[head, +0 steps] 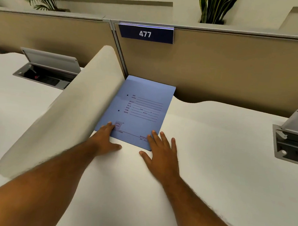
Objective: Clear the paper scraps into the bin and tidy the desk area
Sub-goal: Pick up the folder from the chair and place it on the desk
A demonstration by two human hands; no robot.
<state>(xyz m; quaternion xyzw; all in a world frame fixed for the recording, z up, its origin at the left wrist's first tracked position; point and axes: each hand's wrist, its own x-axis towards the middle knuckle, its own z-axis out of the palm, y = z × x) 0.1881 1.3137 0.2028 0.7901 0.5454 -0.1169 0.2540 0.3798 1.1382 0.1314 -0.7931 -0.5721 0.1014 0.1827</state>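
Folder (pixel 139 110), blue, lies flat at centre frame on the white desk (pixel 221 154), its far edge against the partition (pixel 237 71) under the 477 sign (pixel 146 33). No scraps or bin in view.

Left hand (pixel 105 139): flat, fingers spread, tips on the folder's lower left corner; holding nothing. Right hand (pixel 161 149): flat, wide, index and middle tips on the lower right edge, palm on the desk; holding nothing.

Risks, as judged:
- Pushing with fingertips only could skew the folder or buckle it against the partition.
- The curved divider (pixel 64 109) touches the folder's left edge; a leftward slide could jam it there.
- Open cable boxes, centre left (pixel 48 69) and right edge (pixel 293 135), could swallow anything swept sideways.

Unclear:
- Folder print too blurred to read beyond "PTC".
- Left little finger hidden behind the hand.
- Right cable box cut off by the frame edge.
- Folder's contents cannot be seen.
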